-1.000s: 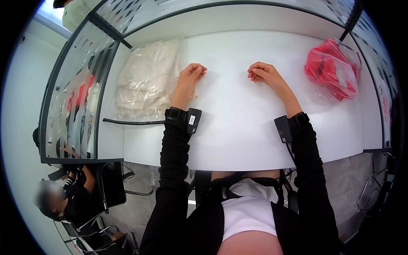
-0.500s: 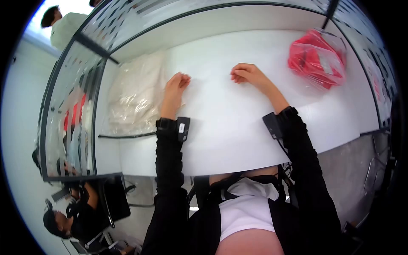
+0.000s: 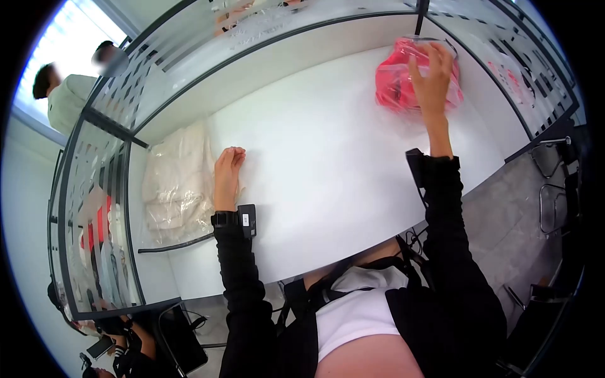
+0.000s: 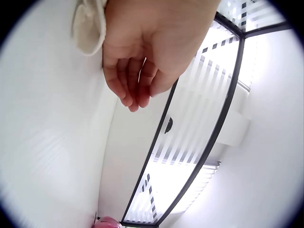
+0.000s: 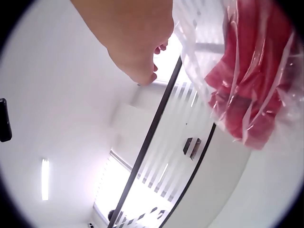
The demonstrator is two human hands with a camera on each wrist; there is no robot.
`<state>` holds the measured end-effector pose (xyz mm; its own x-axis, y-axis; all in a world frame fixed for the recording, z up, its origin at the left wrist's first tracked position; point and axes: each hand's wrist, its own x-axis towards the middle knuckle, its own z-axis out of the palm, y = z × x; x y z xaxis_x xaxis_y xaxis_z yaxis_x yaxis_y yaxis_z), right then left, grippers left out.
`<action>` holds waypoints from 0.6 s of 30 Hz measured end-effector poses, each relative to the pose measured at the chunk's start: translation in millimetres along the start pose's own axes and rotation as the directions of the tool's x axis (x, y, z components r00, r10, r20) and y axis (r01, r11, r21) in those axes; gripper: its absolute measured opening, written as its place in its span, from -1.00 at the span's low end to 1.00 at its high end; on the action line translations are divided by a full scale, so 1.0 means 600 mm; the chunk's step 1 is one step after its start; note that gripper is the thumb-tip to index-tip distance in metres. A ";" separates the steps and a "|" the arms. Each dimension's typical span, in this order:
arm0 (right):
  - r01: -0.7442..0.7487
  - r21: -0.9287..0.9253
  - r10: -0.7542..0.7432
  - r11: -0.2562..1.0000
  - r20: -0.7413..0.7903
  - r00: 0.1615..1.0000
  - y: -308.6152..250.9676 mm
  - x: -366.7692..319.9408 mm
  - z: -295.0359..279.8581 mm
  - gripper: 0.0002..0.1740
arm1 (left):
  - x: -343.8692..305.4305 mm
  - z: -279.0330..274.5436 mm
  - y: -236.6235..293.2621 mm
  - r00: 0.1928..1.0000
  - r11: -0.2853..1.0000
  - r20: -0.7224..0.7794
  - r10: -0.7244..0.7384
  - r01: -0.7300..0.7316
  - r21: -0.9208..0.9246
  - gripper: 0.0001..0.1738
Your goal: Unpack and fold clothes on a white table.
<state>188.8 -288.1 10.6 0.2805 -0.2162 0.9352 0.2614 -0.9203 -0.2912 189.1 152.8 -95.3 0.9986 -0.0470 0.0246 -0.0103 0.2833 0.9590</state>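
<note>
- Now our right hand (image 3: pixel 432 82) is over the red bundle (image 3: pixel 392 82) in its clear plastic, fingers and thumb spread, gripping nothing that we can see.
- Directly beneath that hand, and showing mostly to its left, the red bundle sits bagged on the white table (image 3: pixel 309 183); we cannot tell whether our fingertips touch the plastic.
- Half a second ago this hand was well short of the bag, its fingers bent together; we judge from the reach and the spread that our work now centres on the red bundle, with no grip made.
- Well apart to the left, our left hand (image 3: pixel 228 175) has kept its loosely bent fingers and holds nothing, so it seems idle.
- Just beside that hand, on its left, lies the beige bundle (image 3: pixel 176 183) in clear plastic, seemingly undisturbed though our head view has swung.
- Nearer us than the left hand, a black strip (image 3: pixel 164 249) runs along that bundle's edge.
</note>
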 end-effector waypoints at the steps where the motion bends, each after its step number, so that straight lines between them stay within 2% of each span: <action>1: -0.006 0.019 0.006 1.000 -0.008 1.000 0.000 -0.001 -0.015 -0.77 | 0.000 -0.003 -0.001 1.000 1.000 0.006 -0.002 0.002 0.000 -0.77; 3: -0.013 0.058 0.014 0.998 -0.022 1.000 -0.003 -0.003 -0.043 -0.76 | 0.002 -0.008 -0.005 1.000 1.000 0.009 0.008 -0.008 0.011 -0.77; 4: 0.003 -0.038 -0.003 0.999 -0.003 1.000 -0.002 -0.005 -0.056 -0.75 | 0.002 -0.008 -0.005 1.000 1.000 0.010 0.013 -0.013 0.016 -0.77; 6: 0.037 -0.092 -0.041 0.995 -0.037 0.998 0.010 -0.006 -0.071 -0.69 | 0.002 -0.007 -0.004 1.000 1.000 0.001 -0.011 0.011 -0.020 -0.78; 9: -0.122 -0.378 0.118 0.918 -0.034 0.992 -0.001 -0.011 -0.081 -0.56 | 0.000 -0.004 -0.004 1.000 1.000 0.002 0.000 0.000 -0.030 -0.79; 10: -0.215 -0.428 0.250 0.878 0.027 0.968 0.000 -0.018 -0.079 -0.51 | 0.002 -0.007 -0.005 1.000 1.000 0.007 0.005 -0.005 -0.023 -0.79; 12: -0.366 -0.542 0.504 0.756 0.125 0.855 0.013 -0.045 -0.068 -0.42 | 0.005 -0.011 -0.009 1.000 1.000 0.015 0.012 -0.012 -0.012 -0.78; 14: -0.234 -0.435 0.449 0.869 0.496 0.743 0.099 -0.074 -0.056 -0.41 | 0.003 -0.006 -0.005 1.000 1.000 0.020 0.011 -0.010 -0.023 -0.78; 15: -0.321 -0.154 0.354 0.934 0.502 0.789 0.125 -0.094 -0.045 -0.49 | 0.000 -0.003 -0.004 1.000 1.000 0.021 0.009 -0.009 -0.029 -0.78; 18: -0.419 0.029 0.336 0.908 0.547 0.767 0.112 -0.099 -0.042 -0.61 | -0.005 0.002 0.000 1.000 1.000 0.011 0.016 -0.016 0.018 -0.77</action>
<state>166.7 -345.4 -59.5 0.8079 -0.2967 0.5092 0.1471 -0.7351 -0.6618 185.9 151.6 -94.8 0.9976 -0.0532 0.0433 -0.0276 0.2670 0.9633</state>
